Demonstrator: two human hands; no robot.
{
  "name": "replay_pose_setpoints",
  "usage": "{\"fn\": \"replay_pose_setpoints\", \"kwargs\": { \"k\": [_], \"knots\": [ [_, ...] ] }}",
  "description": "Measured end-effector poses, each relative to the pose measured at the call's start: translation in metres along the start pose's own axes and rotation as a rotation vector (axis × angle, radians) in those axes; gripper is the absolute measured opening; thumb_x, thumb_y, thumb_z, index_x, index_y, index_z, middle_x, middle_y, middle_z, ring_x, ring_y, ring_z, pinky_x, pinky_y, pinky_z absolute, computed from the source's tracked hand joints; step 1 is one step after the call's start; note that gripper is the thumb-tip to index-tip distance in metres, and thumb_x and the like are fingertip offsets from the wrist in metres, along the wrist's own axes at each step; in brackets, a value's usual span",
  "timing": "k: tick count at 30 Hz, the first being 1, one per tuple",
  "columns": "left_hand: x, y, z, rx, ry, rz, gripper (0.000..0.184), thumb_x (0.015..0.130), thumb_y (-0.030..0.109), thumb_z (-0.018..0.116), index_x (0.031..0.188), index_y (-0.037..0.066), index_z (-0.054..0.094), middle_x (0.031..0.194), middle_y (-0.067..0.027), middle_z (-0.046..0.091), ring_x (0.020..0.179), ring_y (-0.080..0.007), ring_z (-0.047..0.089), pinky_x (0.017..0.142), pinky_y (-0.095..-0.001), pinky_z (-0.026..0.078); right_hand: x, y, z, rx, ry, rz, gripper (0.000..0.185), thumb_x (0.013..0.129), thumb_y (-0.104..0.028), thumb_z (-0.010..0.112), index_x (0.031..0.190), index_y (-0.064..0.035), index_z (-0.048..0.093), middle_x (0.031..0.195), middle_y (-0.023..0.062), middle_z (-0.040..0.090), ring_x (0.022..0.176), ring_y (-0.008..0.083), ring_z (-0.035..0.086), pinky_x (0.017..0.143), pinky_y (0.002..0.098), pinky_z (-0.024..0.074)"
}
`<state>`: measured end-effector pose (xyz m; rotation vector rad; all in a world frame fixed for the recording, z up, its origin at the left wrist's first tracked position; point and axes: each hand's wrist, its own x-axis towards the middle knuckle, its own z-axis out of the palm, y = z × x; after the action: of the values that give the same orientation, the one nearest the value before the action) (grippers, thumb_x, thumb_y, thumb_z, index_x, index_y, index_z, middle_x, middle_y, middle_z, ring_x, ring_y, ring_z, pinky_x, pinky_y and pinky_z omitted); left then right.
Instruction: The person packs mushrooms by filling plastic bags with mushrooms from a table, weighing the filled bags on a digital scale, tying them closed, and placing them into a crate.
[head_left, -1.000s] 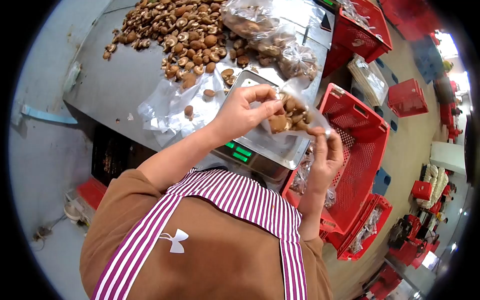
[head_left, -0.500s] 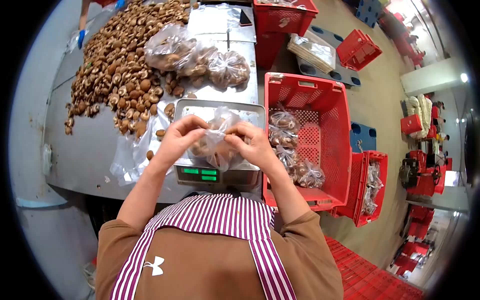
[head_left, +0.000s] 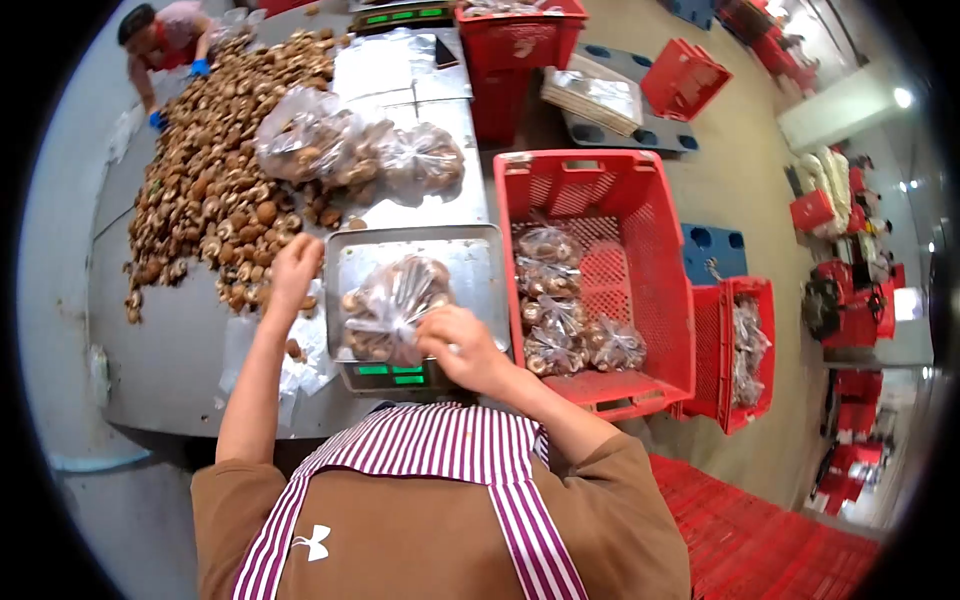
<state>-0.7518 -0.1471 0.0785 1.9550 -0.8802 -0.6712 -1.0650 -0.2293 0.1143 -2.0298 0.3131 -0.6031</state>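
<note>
A clear plastic bag of mushrooms (head_left: 395,305), its neck gathered at the front, rests on the metal pan of the digital scale (head_left: 475,255). My right hand (head_left: 460,345) is at the bag's right side, fingers curled against the gathered plastic. Off the pan's left edge, my left hand (head_left: 297,267) is raised with its fingers bunched together; whatever they may hold is hidden. Beyond that hand spreads a pile of loose brown mushrooms (head_left: 215,180). Green digits glow on the scale's display (head_left: 390,374).
Several filled bags (head_left: 550,335) lie in the red crate (head_left: 640,280) to the right. More bags (head_left: 420,160) sit behind the scale. Thin plastic bags (head_left: 305,370) lie left of it. Across the table, a person wearing blue gloves (head_left: 200,67) reaches into the mushrooms.
My left hand has left the bag and moved left past the pan's edge. The bag's neck is now gathered, with my right hand still at it. The view has shifted, showing the co-worker.
</note>
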Motion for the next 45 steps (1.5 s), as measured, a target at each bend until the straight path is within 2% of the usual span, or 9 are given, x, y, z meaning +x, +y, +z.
{"fn": "replay_pose_setpoints", "kwargs": {
  "k": [6,12,18,22,26,32,37,40,45],
  "knots": [
    [-0.056,0.030,0.014,0.025,-0.286,0.139,0.026,0.092,0.025,0.062,0.101,0.001,0.068,0.093,-0.0095,0.064,0.083,-0.0202,0.060,0.073,-0.0314,0.047,0.002,0.002,0.005,0.066,0.098,0.101,0.010,0.084,-0.009,0.066,0.080,-0.0009,0.063,0.081,0.0130,0.064,0.083,0.0307,0.061,0.078,0.0386,0.0454],
    [-0.087,0.059,0.017,0.250,-0.253,0.293,0.027,0.075,0.019,0.079,0.090,0.002,0.065,0.086,-0.0119,0.060,0.080,-0.0265,0.061,0.071,-0.0361,0.049,-0.003,0.006,0.000,-0.148,0.048,0.044,0.018,0.079,-0.018,0.072,0.070,-0.0040,0.065,0.069,0.0160,0.061,0.066,0.0367,0.059,0.065,0.0451,0.0459],
    [-0.109,0.039,0.033,0.488,-0.169,0.515,0.028,0.071,0.006,0.076,0.096,0.005,0.064,0.095,-0.0124,0.062,0.091,-0.0364,0.060,0.079,-0.0434,0.048,-0.011,0.019,0.011,-0.149,0.017,0.043,0.024,0.085,-0.025,0.069,0.078,-0.0031,0.065,0.075,0.0139,0.062,0.077,0.0336,0.058,0.073,0.0443,0.0442],
    [-0.108,0.039,0.029,0.407,-0.197,0.492,0.020,0.072,0.001,0.072,0.090,0.002,0.065,0.088,-0.0137,0.063,0.087,-0.0340,0.060,0.076,-0.0410,0.048,-0.012,0.017,0.010,-0.126,0.002,0.090,0.020,0.088,-0.023,0.066,0.087,-0.0037,0.065,0.081,0.0124,0.061,0.084,0.0324,0.058,0.080,0.0419,0.0428],
    [-0.116,0.058,0.026,0.082,-0.234,0.259,0.006,0.078,-0.001,0.065,0.082,-0.003,0.067,0.080,-0.0129,0.062,0.075,-0.0290,0.059,0.071,-0.0378,0.046,-0.015,0.011,0.008,-0.132,0.046,0.117,0.019,0.090,-0.023,0.063,0.087,-0.0039,0.063,0.083,0.0118,0.060,0.087,0.0318,0.058,0.080,0.0417,0.0421],
    [-0.116,0.068,0.035,0.129,-0.059,0.653,0.007,0.079,-0.001,0.063,0.084,-0.003,0.067,0.079,-0.0116,0.061,0.069,-0.0238,0.058,0.062,-0.0320,0.044,-0.010,0.006,0.016,-0.121,0.124,0.081,0.021,0.091,-0.023,0.063,0.086,-0.0024,0.061,0.083,0.0112,0.059,0.085,0.0316,0.058,0.079,0.0422,0.0424],
    [-0.111,0.037,0.041,-0.395,-0.313,0.141,0.006,0.086,0.003,0.060,0.085,-0.001,0.064,0.078,-0.0003,0.059,0.068,-0.0074,0.051,0.061,-0.0236,0.040,-0.002,0.003,0.017,-0.089,0.159,0.036,0.021,0.090,-0.021,0.063,0.084,-0.0008,0.061,0.080,0.0123,0.060,0.080,0.0328,0.059,0.074,0.0420,0.0440],
    [-0.122,0.059,0.041,-0.487,-0.340,0.024,0.007,0.089,0.005,0.058,0.086,0.002,0.063,0.078,0.0033,0.057,0.069,-0.0033,0.049,0.062,-0.0203,0.039,0.002,-0.006,0.014,-0.024,0.175,0.055,0.021,0.090,-0.019,0.064,0.083,0.0009,0.062,0.079,0.0133,0.060,0.077,0.0329,0.059,0.071,0.0410,0.0452],
    [-0.127,0.066,0.042,-0.537,-0.264,-0.009,0.011,0.092,0.009,0.056,0.088,0.001,0.063,0.084,-0.0031,0.064,0.077,-0.0099,0.059,0.073,-0.0248,0.047,0.002,-0.011,0.015,0.124,0.166,0.127,0.020,0.091,-0.016,0.064,0.086,0.0030,0.063,0.079,0.0134,0.061,0.076,0.0283,0.060,0.070,0.0374,0.0466]
  ]
}}
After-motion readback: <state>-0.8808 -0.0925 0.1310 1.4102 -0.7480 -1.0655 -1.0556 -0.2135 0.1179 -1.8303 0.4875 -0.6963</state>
